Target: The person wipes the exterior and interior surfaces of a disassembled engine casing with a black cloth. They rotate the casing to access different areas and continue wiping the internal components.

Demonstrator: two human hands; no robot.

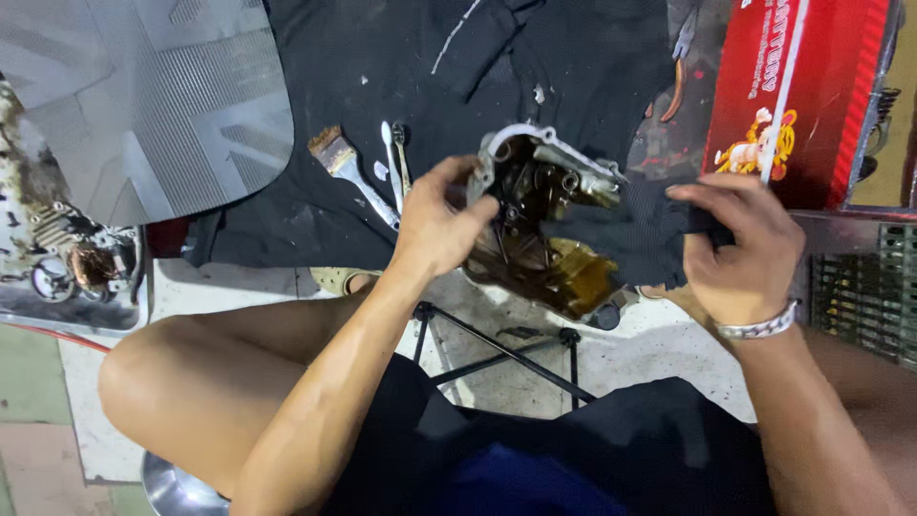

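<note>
The person is sitting low with bare knees showing at the bottom of the head view, and both hands are working just ahead at the centre. The left hand (439, 225) is curling its fingers around the near-left edge of an oily engine casing (540, 220), gripping it firmly, so this hand is the one touching the part. The right hand (745, 248), at about three o'clock from the casing, is pinching a dark rag (635, 244) that is stretching back toward the casing's right side. The casing is tilting, its long axis running from eleven o'clock down to five o'clock, with its open, grimy inside facing the camera. Whether the rag is touching the metal is hard to tell. Farther off, at ten o'clock, a paintbrush (346, 164) and wrenches (395, 158) are lying on black cloth (535, 57), while a red box (793, 86) is standing at one o'clock, partly cut off.
</note>
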